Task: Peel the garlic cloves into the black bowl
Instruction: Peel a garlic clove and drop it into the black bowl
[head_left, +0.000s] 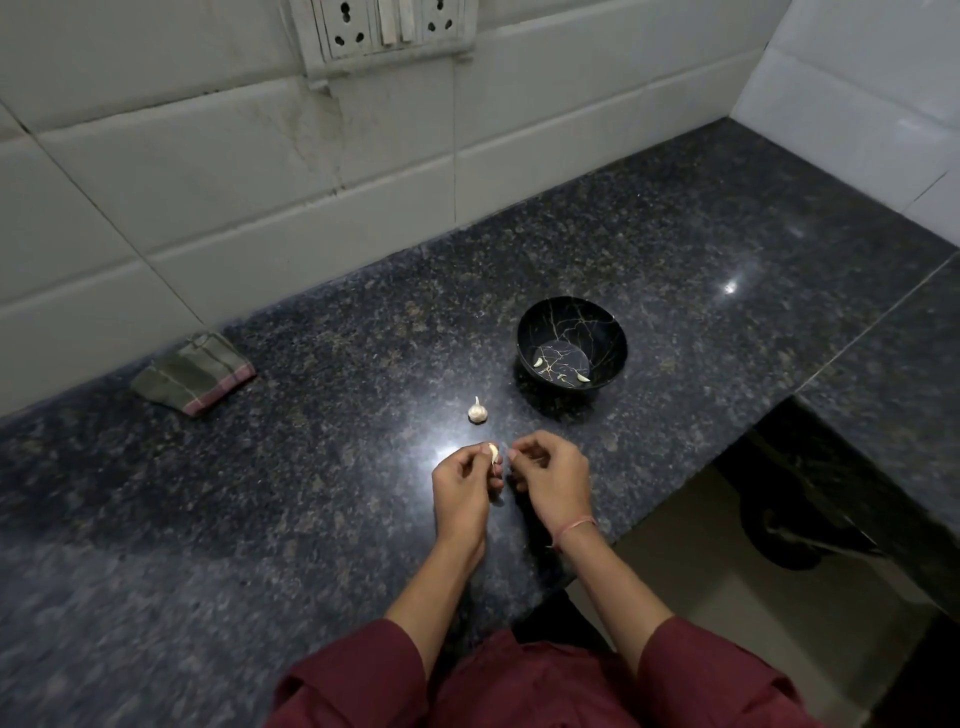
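A black bowl (571, 343) with gold veins stands on the dark granite counter, with two peeled cloves (538, 362) lying inside. A small garlic bulb (477, 411) sits on the counter to the bowl's lower left. Just below the bulb, my left hand (462, 493) pinches a garlic clove (492, 453) between thumb and fingertips. My right hand (553, 478) is beside it, thumb and forefinger pinched together close to the clove; whether they hold a bit of skin is too small to tell.
A folded green cloth (195, 374) lies at the back left by the tiled wall (234, 197). The counter (260, 493) ends at a cut-out on the right, with floor and a dark object below. A socket panel (384, 26) is on the wall.
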